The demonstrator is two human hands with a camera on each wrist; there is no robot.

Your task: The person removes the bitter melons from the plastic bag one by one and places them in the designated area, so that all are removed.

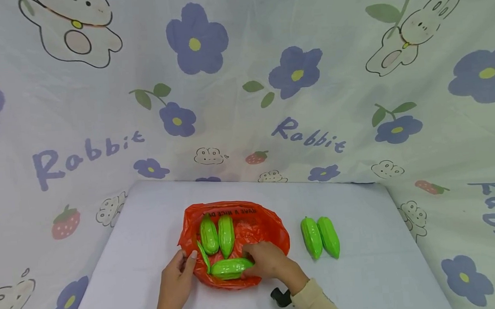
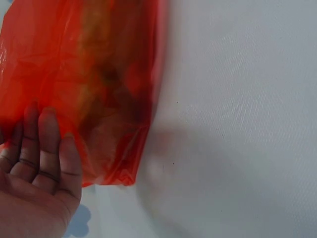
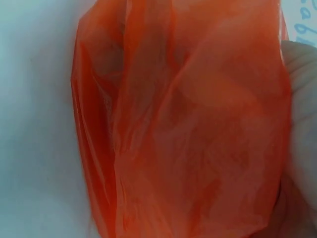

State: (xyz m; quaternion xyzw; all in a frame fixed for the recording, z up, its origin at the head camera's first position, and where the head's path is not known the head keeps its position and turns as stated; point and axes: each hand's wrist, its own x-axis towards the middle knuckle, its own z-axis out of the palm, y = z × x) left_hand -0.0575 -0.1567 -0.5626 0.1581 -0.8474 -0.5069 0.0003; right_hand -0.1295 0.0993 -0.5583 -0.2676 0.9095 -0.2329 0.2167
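Note:
A red plastic bag [image 1: 252,236], its mouth spread wide, sits on the white table. Inside it, two glossy green cucumber-like gourds [image 1: 226,235] lie side by side, a thin green edge of another shows at the left wall, and one gourd [image 1: 228,269] lies crosswise at the near side. My right hand [image 1: 270,260] reaches into the bag and grips this crosswise gourd by its right end. At the bag's left rim, my left hand [image 1: 177,275] holds the plastic, with its fingers [image 2: 49,144] along the outside. The right wrist view shows mostly red plastic [image 3: 198,139].
Two more green gourds [image 1: 320,237] lie together on the table, right of the bag. A black object [image 1: 281,297] is beside my right wrist. Behind the white table [image 1: 363,279] hangs a cloth [image 1: 233,43] printed with flowers and rabbits.

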